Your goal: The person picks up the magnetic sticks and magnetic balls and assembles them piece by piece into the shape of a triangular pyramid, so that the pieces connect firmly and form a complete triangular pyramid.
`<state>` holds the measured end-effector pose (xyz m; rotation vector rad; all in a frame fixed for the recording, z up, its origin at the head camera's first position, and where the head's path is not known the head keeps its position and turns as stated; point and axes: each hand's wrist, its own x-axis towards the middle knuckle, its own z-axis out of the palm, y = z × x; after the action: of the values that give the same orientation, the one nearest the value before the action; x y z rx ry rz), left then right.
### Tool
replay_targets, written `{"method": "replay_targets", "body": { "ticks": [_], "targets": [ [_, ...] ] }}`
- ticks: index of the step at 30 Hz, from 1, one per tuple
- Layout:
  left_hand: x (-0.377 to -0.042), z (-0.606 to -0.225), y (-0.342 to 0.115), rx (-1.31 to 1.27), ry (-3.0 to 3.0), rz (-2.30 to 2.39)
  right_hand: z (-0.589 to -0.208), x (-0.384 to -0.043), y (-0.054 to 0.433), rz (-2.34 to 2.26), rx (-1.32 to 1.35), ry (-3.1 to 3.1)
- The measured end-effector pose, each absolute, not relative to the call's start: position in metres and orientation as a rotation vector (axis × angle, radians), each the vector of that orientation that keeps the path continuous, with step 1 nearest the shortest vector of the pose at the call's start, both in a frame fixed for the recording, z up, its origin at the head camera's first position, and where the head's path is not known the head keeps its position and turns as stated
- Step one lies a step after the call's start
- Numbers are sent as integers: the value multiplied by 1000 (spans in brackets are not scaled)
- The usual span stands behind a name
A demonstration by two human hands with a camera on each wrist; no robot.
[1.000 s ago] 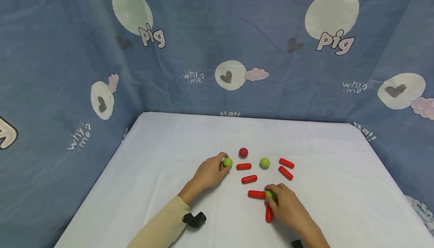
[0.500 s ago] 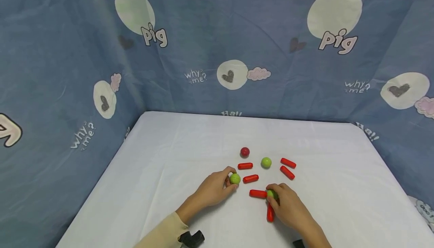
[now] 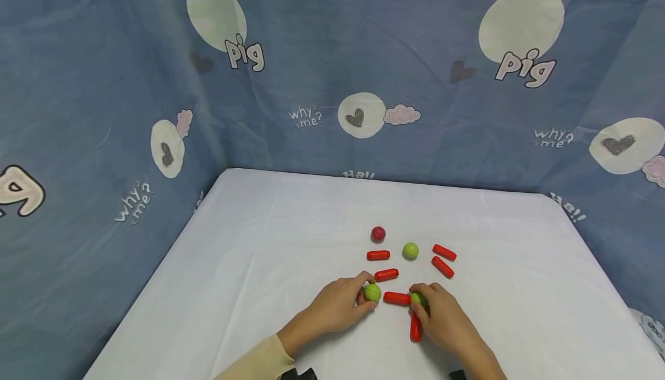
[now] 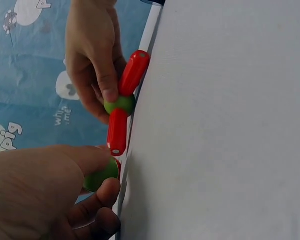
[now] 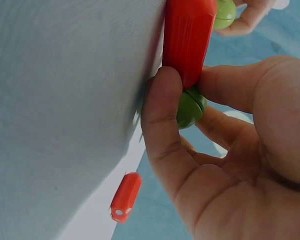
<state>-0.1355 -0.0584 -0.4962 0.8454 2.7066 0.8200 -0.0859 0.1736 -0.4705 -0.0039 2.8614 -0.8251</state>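
Note:
My left hand [image 3: 337, 305] pinches a green ball [image 3: 372, 293] between thumb and fingers, low over the white table. Just right of it is the free end of a red rod [image 3: 397, 298], a narrow gap between them in the head view. That rod's other end meets a second green ball [image 5: 191, 107], which my right hand [image 3: 441, 317] grips with thumb and fingertips. From the same ball another red rod [image 3: 415, 328] points toward me. The left wrist view shows both rods joined at this ball [image 4: 119, 106] at an angle, one rod end [image 4: 117, 142] close above the left hand's ball.
Beyond the hands lie two loose red rods [image 3: 387, 275] [image 3: 378, 255], a dark red ball [image 3: 378, 234] and a green ball [image 3: 410, 251]. Two more red rods [image 3: 443, 267] [image 3: 444, 252] lie to the right. A blue printed cloth [image 3: 312, 51] hangs behind the white table [image 3: 291, 224].
My left hand has brought its green ball toward me and to the right, up near the red rod's free end. The right hand keeps its grip in about the same place.

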Motion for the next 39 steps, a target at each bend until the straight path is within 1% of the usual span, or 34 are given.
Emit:
{"method": "replay_targets", "body": {
  "ticks": [13,21,39],
  "targets": [
    [-130,-494,-55,887,2773,732,-471,-85,174,-832,-16,2861],
    [-129,-493,-53,871,2765,735,-471,-84,173,-847,-38,2874],
    [-139,-497,-43,876,2725,761,-471,-86,176,-806,41,2899]
  ]
}}
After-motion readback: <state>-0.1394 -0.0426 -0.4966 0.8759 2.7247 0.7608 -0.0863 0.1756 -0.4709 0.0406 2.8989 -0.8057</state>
